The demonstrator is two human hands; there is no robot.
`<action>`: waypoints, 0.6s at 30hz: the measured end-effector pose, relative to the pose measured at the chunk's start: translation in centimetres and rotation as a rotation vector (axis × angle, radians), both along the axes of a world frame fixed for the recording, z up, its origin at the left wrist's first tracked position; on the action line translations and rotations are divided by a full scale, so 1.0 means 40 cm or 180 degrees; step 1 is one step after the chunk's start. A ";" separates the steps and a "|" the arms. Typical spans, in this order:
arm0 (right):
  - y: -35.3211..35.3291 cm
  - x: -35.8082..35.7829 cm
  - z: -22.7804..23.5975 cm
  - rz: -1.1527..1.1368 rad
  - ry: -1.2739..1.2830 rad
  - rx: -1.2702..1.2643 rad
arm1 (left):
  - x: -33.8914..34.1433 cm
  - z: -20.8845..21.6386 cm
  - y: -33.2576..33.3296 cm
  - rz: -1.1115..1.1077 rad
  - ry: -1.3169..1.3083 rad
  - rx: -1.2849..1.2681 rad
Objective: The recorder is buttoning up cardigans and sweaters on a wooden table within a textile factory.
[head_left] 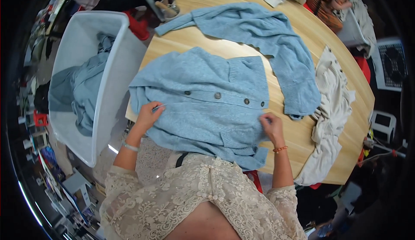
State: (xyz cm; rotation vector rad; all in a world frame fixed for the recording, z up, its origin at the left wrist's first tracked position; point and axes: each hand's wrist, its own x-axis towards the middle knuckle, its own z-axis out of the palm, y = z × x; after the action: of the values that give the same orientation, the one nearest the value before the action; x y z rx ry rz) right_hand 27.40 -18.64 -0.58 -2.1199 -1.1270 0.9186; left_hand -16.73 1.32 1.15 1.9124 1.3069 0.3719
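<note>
A light blue knitted cardigan (194, 75) lies in front of me on the wooden table, its row of dark buttons running sideways and its ribbed hem toward the right. My left hand (148, 115) is closed at the cardigan's left part, around a slim, pale, pointed tool (159, 107) whose exact kind I cannot make out. At the hem's lower right corner, the fingers of my right hand (272, 128) are pinched together on the cardigan's edge. Behind it a second blue knit garment (259, 28) is spread in a curve.
A big white plastic bin (116, 58) holding blue-grey garments (88, 84) stands left of the table (359, 93). Cream knitwear (330, 110) lies along the right side. A cup of tools (168, 10) is at the far left corner. Another person (333, 2) is beyond the far right edge.
</note>
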 end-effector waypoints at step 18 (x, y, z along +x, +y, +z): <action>0.284 -0.520 0.124 0.0894 0.0185 0.1269 | 0.072 0.027 0.031 -0.0728 -0.0651 -0.1125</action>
State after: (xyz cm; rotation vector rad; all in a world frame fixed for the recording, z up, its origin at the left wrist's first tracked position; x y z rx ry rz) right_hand 6.61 -7.27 4.38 -1.6330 -1.4655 0.7904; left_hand -13.84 2.58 2.22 1.6536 0.9380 0.1976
